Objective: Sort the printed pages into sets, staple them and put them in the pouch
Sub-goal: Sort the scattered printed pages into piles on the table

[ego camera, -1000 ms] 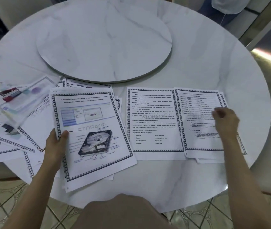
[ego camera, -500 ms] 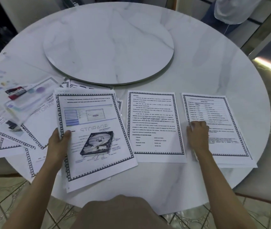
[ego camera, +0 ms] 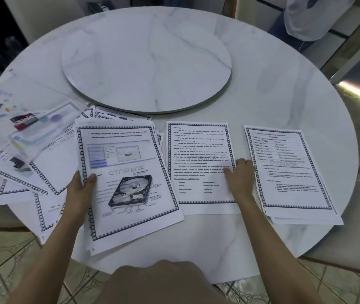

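Note:
A stack of pages topped by a hard-disk picture page [ego camera: 128, 183] lies at the front left, and my left hand [ego camera: 80, 194] grips its left edge with the thumb on top. A text page [ego camera: 198, 163] lies in the middle. My right hand [ego camera: 240, 176] rests on that page's right edge, fingers slightly curled, holding nothing. A small pile with a table page on top [ego camera: 288, 170] lies to the right. More bordered pages [ego camera: 21, 172] are fanned out at the far left. A clear pouch [ego camera: 1, 110] and a red-black stapler [ego camera: 24, 120] lie at the left.
The round marble table [ego camera: 284, 88] carries a raised turntable [ego camera: 146, 62] at its centre. A person in a white top [ego camera: 301, 16] stands beyond the far right edge. My knee [ego camera: 163, 284] is under the near edge. Tiled floor shows below.
My right hand has left the table-page pile and moved left onto the right edge of the middle text page. The right pile now lies squared. My left hand keeps its grip.

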The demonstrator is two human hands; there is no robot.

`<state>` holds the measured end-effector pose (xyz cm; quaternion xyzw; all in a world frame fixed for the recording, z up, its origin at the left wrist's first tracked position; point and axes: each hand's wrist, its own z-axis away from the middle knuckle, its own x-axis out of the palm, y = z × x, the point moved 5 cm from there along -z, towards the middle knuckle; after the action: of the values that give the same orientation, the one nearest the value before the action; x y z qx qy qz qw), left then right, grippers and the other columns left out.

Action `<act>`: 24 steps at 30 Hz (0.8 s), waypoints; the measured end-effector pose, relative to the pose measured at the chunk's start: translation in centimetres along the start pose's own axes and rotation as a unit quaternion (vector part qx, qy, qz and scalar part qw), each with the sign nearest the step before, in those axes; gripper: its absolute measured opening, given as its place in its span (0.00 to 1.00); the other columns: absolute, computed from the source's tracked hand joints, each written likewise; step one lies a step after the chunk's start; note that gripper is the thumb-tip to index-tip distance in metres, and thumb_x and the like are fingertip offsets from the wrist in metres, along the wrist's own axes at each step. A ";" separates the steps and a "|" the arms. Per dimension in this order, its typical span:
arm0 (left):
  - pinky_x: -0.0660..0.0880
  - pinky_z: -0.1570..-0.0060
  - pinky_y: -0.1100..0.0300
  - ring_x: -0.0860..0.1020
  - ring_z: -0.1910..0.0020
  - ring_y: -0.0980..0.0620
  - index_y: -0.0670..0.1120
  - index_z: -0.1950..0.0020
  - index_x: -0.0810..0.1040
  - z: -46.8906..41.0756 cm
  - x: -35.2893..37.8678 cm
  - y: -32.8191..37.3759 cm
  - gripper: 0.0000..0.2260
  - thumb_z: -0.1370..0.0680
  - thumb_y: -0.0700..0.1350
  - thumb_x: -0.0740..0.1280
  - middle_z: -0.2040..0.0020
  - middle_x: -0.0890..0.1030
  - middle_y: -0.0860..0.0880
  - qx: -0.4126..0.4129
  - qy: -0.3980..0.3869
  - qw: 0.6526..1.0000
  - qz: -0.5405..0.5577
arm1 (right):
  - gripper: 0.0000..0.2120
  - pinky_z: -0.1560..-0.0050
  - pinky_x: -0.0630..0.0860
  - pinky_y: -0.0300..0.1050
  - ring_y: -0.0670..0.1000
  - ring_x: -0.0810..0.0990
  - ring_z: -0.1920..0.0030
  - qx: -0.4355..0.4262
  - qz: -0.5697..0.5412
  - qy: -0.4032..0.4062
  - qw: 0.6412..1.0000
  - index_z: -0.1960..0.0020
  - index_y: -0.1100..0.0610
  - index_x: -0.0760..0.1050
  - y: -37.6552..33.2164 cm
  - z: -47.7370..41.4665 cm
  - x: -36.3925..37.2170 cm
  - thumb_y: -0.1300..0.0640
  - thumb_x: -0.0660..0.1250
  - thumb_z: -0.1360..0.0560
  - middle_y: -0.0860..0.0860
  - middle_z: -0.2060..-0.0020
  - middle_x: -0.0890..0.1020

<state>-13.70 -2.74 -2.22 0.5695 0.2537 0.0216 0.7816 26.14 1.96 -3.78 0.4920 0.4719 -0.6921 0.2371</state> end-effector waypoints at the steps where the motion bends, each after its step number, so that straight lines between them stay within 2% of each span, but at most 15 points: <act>1: 0.69 0.38 0.49 0.72 0.37 0.41 0.40 0.32 0.68 0.1 0.1 0.1 0.17 0.19 0.43 0.58 0.35 0.74 0.41 -0.001 0.000 1.000 0.002 | 0.20 0.42 0.69 0.51 0.62 0.70 0.40 0.007 -0.014 0.001 1.000 0.39 0.67 0.69 0.0 -0.1 0.2 0.58 0.67 0.26 0.63 0.41 0.71; 4: 0.69 0.41 0.52 0.72 0.37 0.41 0.39 0.32 0.68 0.1 0.1 0.2 0.16 0.19 0.43 0.57 0.36 0.74 0.41 0.000 0.000 1.000 0.006 | 0.16 0.49 0.71 0.46 0.59 0.75 0.46 0.036 -0.101 -0.011 0.994 0.40 0.66 0.72 0.1 -0.3 0.1 0.63 0.66 0.27 0.61 0.44 0.75; 6: 0.68 0.41 0.52 0.72 0.37 0.41 0.40 0.32 0.68 0.0 0.0 0.2 0.16 0.19 0.43 0.57 0.35 0.74 0.41 -0.002 -0.002 1.000 0.009 | 0.13 0.56 0.68 0.41 0.55 0.75 0.54 0.035 -0.146 -0.018 0.989 0.43 0.67 0.74 0.1 -0.5 -0.5 0.64 0.65 0.26 0.58 0.52 0.78; 8: 0.69 0.40 0.51 0.72 0.37 0.41 0.40 0.32 0.68 0.0 -0.1 0.1 0.16 0.19 0.43 0.57 0.35 0.74 0.41 -0.005 -0.003 1.000 0.014 | 0.11 0.58 0.65 0.38 0.52 0.73 0.57 0.023 -0.179 -0.021 0.983 0.45 0.67 0.74 0.0 -0.6 -1.6 0.63 0.64 0.24 0.56 0.57 0.76; 10: 0.69 0.40 0.52 0.72 0.37 0.42 0.41 0.32 0.68 -0.1 -0.1 0.1 0.16 0.19 0.43 0.57 0.35 0.74 0.42 -0.010 0.000 1.000 0.021 | 0.10 0.56 0.64 0.36 0.51 0.72 0.55 0.016 -0.210 -0.028 0.977 0.45 0.67 0.74 0.1 -0.6 -2.7 0.61 0.63 0.23 0.57 0.55 0.77; 15: 0.68 0.37 0.50 0.72 0.36 0.42 0.41 0.32 0.69 -0.1 0.3 0.0 0.16 0.19 0.43 0.58 0.35 0.74 0.42 -0.022 -0.009 0.999 0.031 | 0.14 0.48 0.67 0.41 0.56 0.76 0.47 0.028 -0.238 -0.024 0.971 0.40 0.65 0.73 1.6 -1.3 -4.9 0.58 0.63 0.23 0.58 0.47 0.78; 20: 0.68 0.40 0.53 0.72 0.40 0.48 0.42 0.32 0.69 -0.2 1.4 0.0 0.16 0.19 0.44 0.58 0.39 0.74 0.47 -0.041 -0.024 0.998 0.042 | 0.12 0.42 0.74 0.50 0.56 0.78 0.46 0.033 -0.279 -0.003 0.960 0.44 0.63 0.76 3.8 -2.0 -7.9 0.57 0.64 0.23 0.59 0.48 0.80; 24: 0.71 0.41 0.49 0.75 0.42 0.44 0.42 0.33 0.69 0.3 2.9 0.5 0.15 0.19 0.44 0.59 0.41 0.76 0.44 -0.042 -0.063 0.996 0.046 | 0.09 0.41 0.75 0.57 0.59 0.79 0.47 0.050 -0.321 0.019 0.946 0.47 0.60 0.77 6.1 -2.6 -10.4 0.56 0.64 0.24 0.59 0.49 0.81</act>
<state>-10.94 -1.86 -2.77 0.5477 0.1768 0.0319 0.8172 36.35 0.13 2.86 0.3392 0.5738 -0.7448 -0.0319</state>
